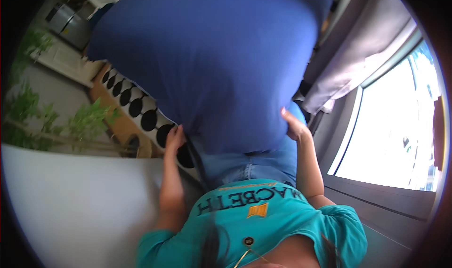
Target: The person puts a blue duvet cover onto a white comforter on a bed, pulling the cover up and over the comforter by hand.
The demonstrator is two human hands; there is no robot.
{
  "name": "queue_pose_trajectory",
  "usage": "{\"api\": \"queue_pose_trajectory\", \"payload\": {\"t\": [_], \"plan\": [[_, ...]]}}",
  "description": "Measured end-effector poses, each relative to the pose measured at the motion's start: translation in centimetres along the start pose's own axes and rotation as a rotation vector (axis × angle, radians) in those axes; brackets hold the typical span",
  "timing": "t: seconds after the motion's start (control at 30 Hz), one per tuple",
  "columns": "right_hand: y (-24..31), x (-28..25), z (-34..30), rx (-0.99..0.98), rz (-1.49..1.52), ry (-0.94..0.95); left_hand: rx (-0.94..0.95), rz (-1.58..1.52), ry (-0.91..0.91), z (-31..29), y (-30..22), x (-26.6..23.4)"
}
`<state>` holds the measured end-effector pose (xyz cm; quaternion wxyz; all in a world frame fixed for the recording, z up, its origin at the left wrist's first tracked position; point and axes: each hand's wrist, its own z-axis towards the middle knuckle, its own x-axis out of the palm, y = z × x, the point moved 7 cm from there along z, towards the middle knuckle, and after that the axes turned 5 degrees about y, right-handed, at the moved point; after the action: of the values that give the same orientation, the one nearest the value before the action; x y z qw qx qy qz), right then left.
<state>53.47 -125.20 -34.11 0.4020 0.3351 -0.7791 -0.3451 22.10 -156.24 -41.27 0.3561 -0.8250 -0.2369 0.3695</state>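
A large plain blue cloth spreads out in front of my body and fills the upper middle of the view. At its near left edge my left hand is closed on the fabric, fingers pinching the border. My right hand grips the near right side, its thumb on top and its other fingers hidden behind the cloth. Between the two hands the material sags in soft folds. Whatever lies beneath or behind it is hidden.
A patterned rug or cover with black dots lies to the left. Green plants stand beyond a pale surface. On the right are a grey curtain and a bright window. A metallic appliance sits far left.
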Motion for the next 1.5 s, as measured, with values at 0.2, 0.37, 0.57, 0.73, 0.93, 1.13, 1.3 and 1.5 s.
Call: {"api": "queue_pose_trajectory", "payload": {"t": [0.2, 0.37, 0.57, 0.73, 0.93, 1.13, 1.3, 1.5], "plan": [[3.0, 2.0, -2.8, 0.136, -0.379, 0.141, -0.339, 0.083, 0.898, -5.5, -2.9, 3.6], [3.3, 4.0, -2.7, -0.012, -0.351, 0.157, -0.163, -0.104, 1.675, -11.7, -4.7, 14.3], [0.6, 3.4, -1.3, -0.027, 0.144, 0.078, -0.236, -1.001, 1.229, -12.4, -9.2, 18.7], [-1.7, 4.6, -0.2, -0.048, 0.482, 0.255, -0.179, -1.485, 0.598, -9.5, -10.4, 18.6], [-2.0, 1.8, 0.2, -0.093, 0.140, 0.178, 0.317, -1.566, 0.695, -7.6, -14.3, 10.9], [0.8, 4.7, 0.5, -0.169, -0.065, 0.013, -0.049, -1.540, 0.385, -1.7, -7.6, 9.5], [2.3, 1.8, -0.4, -0.250, -0.445, -0.282, -0.296, -1.117, 0.591, -6.2, -8.0, 16.5], [0.7, 1.9, -0.3, -0.253, -0.751, -0.398, 0.168, -1.617, 0.682, -6.3, -12.3, 12.9]]}}
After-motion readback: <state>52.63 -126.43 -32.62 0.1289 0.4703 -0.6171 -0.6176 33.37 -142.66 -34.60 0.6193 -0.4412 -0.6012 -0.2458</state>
